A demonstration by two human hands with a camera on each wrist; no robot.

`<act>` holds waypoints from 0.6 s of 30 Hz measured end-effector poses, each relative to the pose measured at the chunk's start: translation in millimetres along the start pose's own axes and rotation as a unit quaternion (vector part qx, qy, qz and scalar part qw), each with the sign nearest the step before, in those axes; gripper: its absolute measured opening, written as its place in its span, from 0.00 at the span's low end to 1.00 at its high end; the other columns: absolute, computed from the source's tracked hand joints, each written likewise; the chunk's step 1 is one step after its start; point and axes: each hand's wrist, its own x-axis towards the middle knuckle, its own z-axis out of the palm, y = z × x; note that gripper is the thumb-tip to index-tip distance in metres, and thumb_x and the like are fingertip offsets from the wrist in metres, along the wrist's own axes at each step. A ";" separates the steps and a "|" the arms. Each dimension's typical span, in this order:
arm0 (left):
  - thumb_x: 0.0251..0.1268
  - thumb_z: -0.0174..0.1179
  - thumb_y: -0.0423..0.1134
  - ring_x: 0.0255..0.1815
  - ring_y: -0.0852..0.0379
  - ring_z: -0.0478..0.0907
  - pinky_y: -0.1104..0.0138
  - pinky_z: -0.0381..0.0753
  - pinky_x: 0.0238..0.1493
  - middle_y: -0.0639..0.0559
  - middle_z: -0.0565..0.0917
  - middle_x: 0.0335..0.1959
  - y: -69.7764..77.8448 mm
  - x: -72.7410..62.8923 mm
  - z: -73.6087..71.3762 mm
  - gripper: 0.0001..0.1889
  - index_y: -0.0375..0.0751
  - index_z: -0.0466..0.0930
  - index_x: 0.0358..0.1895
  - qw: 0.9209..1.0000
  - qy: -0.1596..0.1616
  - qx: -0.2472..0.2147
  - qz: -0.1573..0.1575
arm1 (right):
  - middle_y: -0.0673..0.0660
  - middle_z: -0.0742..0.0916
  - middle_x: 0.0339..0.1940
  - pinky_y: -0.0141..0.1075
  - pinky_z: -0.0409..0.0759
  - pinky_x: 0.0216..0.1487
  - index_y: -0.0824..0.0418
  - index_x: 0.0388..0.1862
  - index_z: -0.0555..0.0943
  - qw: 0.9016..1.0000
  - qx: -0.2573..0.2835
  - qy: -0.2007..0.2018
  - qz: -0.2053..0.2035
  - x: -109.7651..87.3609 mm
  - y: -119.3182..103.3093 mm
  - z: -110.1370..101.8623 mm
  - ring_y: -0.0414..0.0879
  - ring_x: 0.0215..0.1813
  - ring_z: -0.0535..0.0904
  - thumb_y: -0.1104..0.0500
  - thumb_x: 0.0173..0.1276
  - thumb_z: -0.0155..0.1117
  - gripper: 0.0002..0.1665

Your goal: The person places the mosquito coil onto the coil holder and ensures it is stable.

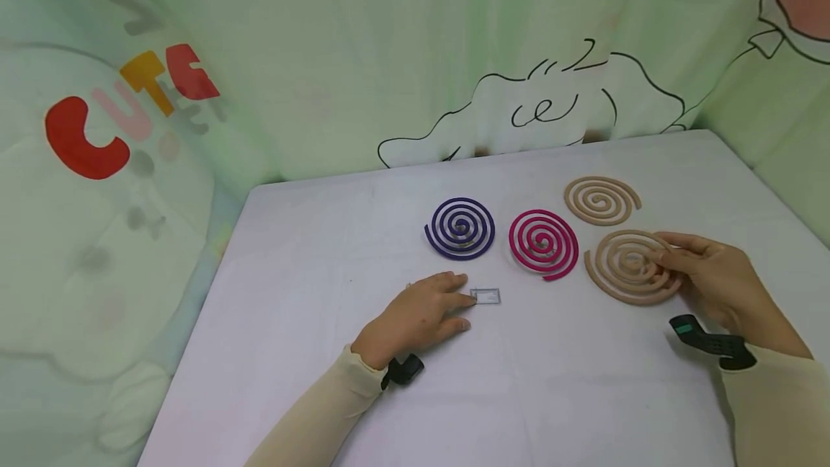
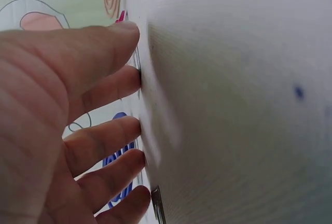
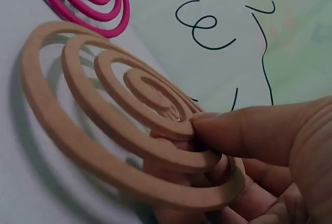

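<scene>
My right hand (image 1: 729, 283) pinches a tan mosquito coil (image 1: 606, 276) between thumb and fingers at its right side. In the right wrist view that coil (image 3: 78, 136) is tilted and raised off the cloth, with fingers beneath it. My left hand (image 1: 415, 316) lies spread over the table, fingertips on the cloth. One finger touches the edge of a small flat metal piece (image 1: 486, 297), seemingly a coil stand. Another thin metal piece (image 2: 158, 204) shows by the little finger in the left wrist view; most of it is out of frame.
Behind the hands lie a dark purple coil (image 1: 460, 229), a pink coil (image 1: 543, 242) and a second tan coil (image 1: 601, 200). A white cloth covers the table (image 1: 292, 265). Printed green curtains (image 1: 324, 56) hang along the back and sides.
</scene>
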 end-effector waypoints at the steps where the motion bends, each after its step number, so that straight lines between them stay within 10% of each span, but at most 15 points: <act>1: 0.75 0.63 0.52 0.77 0.48 0.70 0.60 0.64 0.79 0.45 0.76 0.73 0.3 0.1 0.3 0.21 0.49 0.84 0.66 1.000 -0.001 -0.003 -0.002 | 0.41 0.91 0.37 0.26 0.81 0.33 0.40 0.44 0.89 1.000 0.025 -0.013 -0.003 -0.5 0.7 0.2 0.32 0.37 0.82 0.65 0.74 0.68 0.17; 10: 0.75 0.64 0.52 0.78 0.48 0.68 0.59 0.64 0.79 0.45 0.74 0.75 1.6 -0.8 -2.4 0.23 0.49 0.83 0.67 1.000 -0.018 -0.014 -0.014 | 0.56 0.91 0.42 0.32 0.85 0.33 0.57 0.59 0.87 0.966 0.181 -0.184 -0.021 1.4 9.5 12.5 0.42 0.37 0.87 0.74 0.81 0.48 0.24; 18: 0.74 0.65 0.52 0.79 0.49 0.68 0.60 0.63 0.79 0.46 0.74 0.76 0.1 -1.0 -3.7 0.26 0.46 0.80 0.69 0.999 -0.024 -0.019 -0.015 | 0.57 0.91 0.52 0.33 0.87 0.43 0.56 0.65 0.82 0.945 0.196 -0.261 -0.030 3.4 10.4 27.2 0.44 0.51 0.89 0.78 0.79 0.44 0.30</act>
